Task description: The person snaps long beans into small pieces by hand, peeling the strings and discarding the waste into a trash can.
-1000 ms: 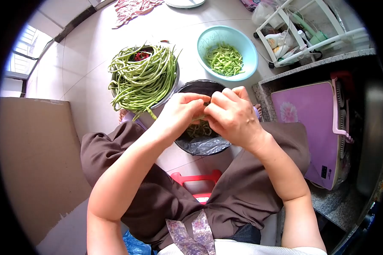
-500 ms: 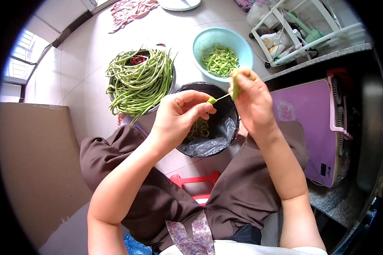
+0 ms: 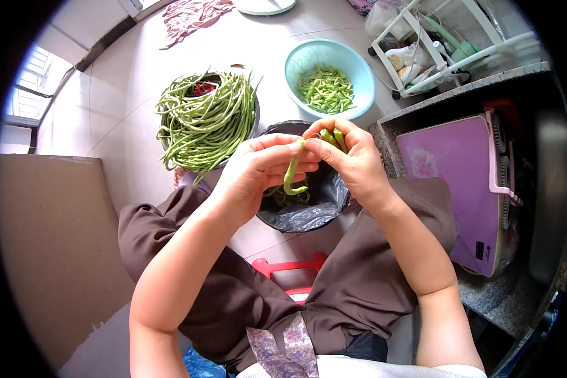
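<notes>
My left hand [image 3: 258, 167] pinches a short green bean piece [image 3: 292, 173] that hangs with its curled end down. Right beside it, my right hand [image 3: 353, 157] is closed round several cut bean pieces [image 3: 334, 137], its thumb and finger meeting the top of the left hand's piece. Both hands are over a black-lined bin [image 3: 305, 217] with thin scraps inside. Long green beans [image 3: 208, 126] lie heaped in a dark container at the left. Short cut pieces [image 3: 326, 89] rest in a light blue bowl [image 3: 361, 69] beyond the bin.
A red stool [image 3: 283, 266] stands between my legs. To the right are a purple panel [image 3: 450, 183], a stone ledge [image 3: 498, 305] and a white wheeled rack [image 3: 416, 38]. Cardboard [image 3: 50, 239] stands at the left. A patterned cloth [image 3: 192, 19] lies on the floor.
My right hand has moved down and left to meet my left hand. A longer, curled bean piece now hangs from my left hand, where only a small green bit showed before.
</notes>
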`<state>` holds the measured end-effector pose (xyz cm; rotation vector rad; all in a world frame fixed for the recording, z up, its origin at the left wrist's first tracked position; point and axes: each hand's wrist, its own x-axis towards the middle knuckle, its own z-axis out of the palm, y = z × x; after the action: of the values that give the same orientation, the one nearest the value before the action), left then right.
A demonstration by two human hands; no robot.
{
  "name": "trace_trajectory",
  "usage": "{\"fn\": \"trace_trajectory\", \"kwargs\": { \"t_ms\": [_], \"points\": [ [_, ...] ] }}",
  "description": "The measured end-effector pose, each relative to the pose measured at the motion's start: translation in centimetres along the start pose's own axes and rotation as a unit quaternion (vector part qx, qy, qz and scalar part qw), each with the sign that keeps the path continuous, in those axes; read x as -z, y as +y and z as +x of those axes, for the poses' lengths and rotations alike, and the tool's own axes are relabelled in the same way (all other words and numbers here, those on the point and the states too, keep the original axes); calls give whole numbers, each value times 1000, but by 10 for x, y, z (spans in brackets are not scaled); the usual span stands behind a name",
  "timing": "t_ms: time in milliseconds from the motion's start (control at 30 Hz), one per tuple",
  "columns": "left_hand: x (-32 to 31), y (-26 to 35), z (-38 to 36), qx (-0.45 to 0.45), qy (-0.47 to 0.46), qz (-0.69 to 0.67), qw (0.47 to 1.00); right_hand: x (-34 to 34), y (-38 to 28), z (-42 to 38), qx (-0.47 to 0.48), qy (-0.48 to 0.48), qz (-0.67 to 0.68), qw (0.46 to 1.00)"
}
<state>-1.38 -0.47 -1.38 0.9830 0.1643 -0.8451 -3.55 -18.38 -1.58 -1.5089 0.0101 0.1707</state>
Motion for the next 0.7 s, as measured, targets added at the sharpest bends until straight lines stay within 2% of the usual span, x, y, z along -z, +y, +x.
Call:
{"fn": "trace_trajectory", "kwargs": {
  "t_ms": [200,267,367,500,700],
  "points": [
    [3,-2,1,18,-25,-4,1000,-1,-5,-2,49,-2,-139,989],
    [3,-5,1,20,-9,-35,999,-2,-4,-2,189,14,-320,928],
    [13,-8,5,-9,8,-66,998,-5,-4,-4,232,-10,-339,912],
    [12,7,3,-34,77,-94,992,-4,-7,-10,190,-110,-332,918],
    [22,13,6,-75,129,-123,981,2,-8,-17,173,-198,-359,896]
  ]
}}
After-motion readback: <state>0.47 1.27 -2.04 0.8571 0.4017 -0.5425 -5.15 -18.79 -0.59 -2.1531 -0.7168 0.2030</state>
